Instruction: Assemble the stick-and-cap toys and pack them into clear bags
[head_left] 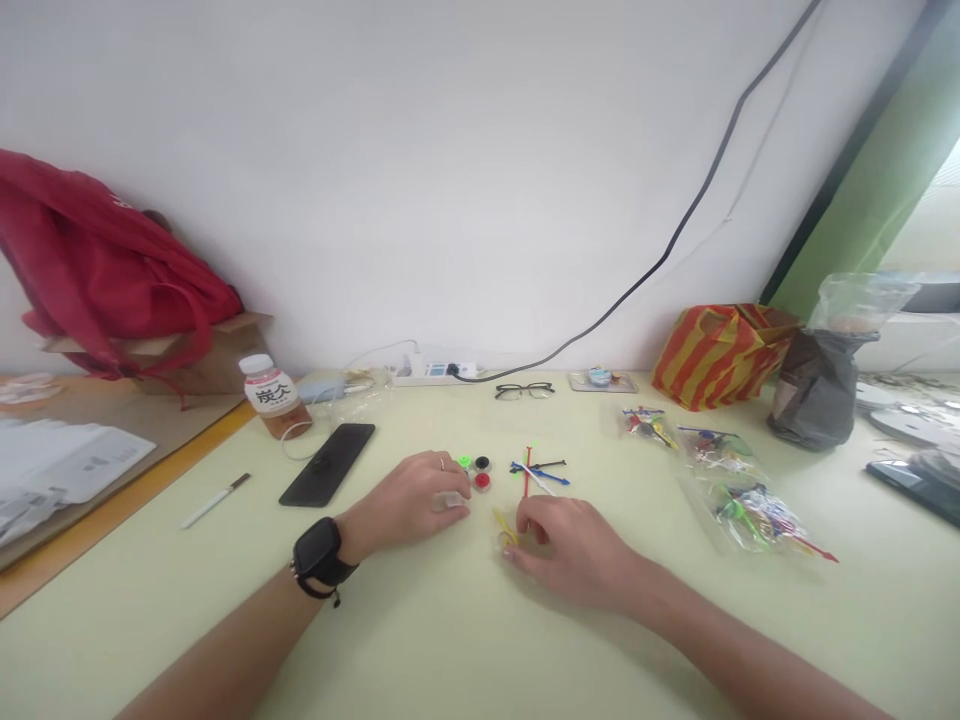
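My left hand [414, 500], with a black watch on the wrist, rests on the pale table, fingers curled over a small white piece [453, 498]. Just beyond its fingertips lie small round green [464, 461], black [482, 463] and red [482, 481] caps. My right hand [571, 545] lies to the right, its fingers pinched on a small yellow stick piece [505, 527]. Beyond it lies a little pile of coloured plastic sticks [536, 470], red, blue, black and white.
A black phone [328, 463], a white pen [215, 500] and a drink bottle [273, 396] lie left. Glasses [523, 390] and a power strip [435, 372] sit by the wall. Clear bags of coloured sticks [739, 495], a striped bag [720, 352] and a dark bag [817, 385] stand right.
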